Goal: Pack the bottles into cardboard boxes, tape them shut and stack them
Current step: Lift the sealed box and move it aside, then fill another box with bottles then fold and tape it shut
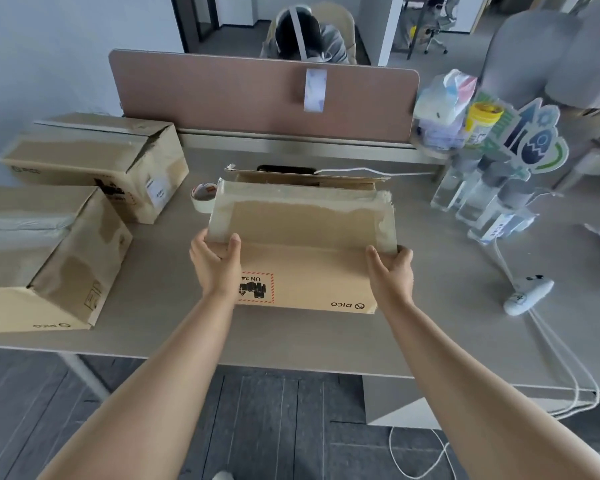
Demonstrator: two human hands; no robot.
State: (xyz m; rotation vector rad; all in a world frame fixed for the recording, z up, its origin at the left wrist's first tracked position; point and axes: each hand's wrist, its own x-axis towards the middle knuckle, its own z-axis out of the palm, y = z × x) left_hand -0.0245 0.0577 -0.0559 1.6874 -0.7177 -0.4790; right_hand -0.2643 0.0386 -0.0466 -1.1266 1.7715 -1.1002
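Left hand, right hand holding cardboard box ends, long axis left-right

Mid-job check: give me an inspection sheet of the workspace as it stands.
Surface: grey desk, crowded at both ends.
Job's things: PICO box centre, far flap up; rear taped box and front taped box left; clear bottles right; tape roll behind PICO box.
Clutter: plastic bag, yellow-lidded tub, paper sign far right.
Grippers: left hand and right hand grip PICO box's near top corners.
Cables: white cables trail from white controller over desk edge.
Surroundings: brown divider, tape strip on it; person seated behind.
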